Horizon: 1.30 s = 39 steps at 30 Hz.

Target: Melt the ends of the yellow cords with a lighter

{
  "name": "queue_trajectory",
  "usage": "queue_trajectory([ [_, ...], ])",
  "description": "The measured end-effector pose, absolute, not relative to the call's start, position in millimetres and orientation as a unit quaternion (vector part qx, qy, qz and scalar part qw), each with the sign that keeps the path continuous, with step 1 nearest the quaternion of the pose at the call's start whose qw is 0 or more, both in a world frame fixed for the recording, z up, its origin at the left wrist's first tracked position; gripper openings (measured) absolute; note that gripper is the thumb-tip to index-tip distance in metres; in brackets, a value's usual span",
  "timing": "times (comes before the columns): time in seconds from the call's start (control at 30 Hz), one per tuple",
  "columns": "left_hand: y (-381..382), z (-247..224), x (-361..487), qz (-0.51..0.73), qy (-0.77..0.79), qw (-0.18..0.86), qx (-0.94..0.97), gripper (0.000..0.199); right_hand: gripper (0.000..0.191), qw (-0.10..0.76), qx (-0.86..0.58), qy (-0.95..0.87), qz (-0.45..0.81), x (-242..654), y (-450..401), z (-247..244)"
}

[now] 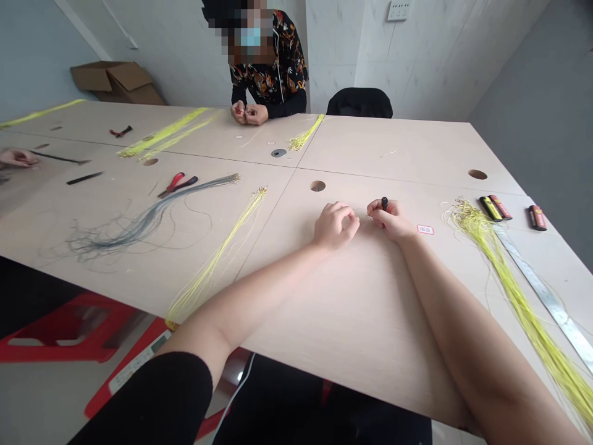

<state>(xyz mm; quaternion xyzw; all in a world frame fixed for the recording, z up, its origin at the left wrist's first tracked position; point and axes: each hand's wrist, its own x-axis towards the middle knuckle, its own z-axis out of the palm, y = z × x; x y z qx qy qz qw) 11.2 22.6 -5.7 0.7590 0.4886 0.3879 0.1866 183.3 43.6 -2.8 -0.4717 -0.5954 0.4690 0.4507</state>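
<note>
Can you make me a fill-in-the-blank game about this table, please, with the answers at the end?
1. The pliers by the grey strands have one dark handle and one ____ handle.
2. The bundle beside the ruler is ____.
3. The camera wearer's hand with the black thing is the ____ one.
4. The chair is ____.

Missing words: red; yellow; right; black.
</note>
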Motion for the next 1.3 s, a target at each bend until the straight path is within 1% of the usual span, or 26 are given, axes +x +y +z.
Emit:
queue_trajectory([
  [0.13, 18, -4, 12, 0.395, 0.483, 0.118, 0.772, 0.012, 0.013, 0.443, -0.472, -0.601, 0.469, 183, 44, -3],
  [0.23, 16, -3, 12, 0.386, 0.440, 0.119, 0.802, 0.014, 0.012, 0.429, -0.478, -0.610, 0.464, 184, 44, -4],
  [0.37, 17, -2, 11, 0.387, 0.412, 0.171, 0.807, 0.019, 0.014, 0.434, -0.472, -0.608, 0.469, 185, 45, -6],
  [0.6, 20, -6, 11, 0.376, 0.416, 0.282, 0.779, 0.023, 0.014, 0.439, -0.460, -0.608, 0.476, 186, 47, -9],
  [0.73, 23, -8, 13, 0.364, 0.426, 0.328, 0.761, 0.019, 0.014, 0.430, -0.456, -0.630, 0.458, 188, 47, -9],
  [0.93, 30, -12, 14, 0.368, 0.428, 0.436, 0.701, 0.017, 0.014, 0.414, -0.451, -0.660, 0.435, 186, 43, -4],
  [1.1, 34, -15, 14, 0.385, 0.419, 0.472, 0.674, 0.018, 0.013, 0.421, -0.459, -0.654, 0.428, 181, 40, 1],
  [1.3, 37, -18, 14, 0.393, 0.395, 0.502, 0.662, 0.026, 0.012, 0.423, -0.450, -0.645, 0.450, 181, 39, 0],
])
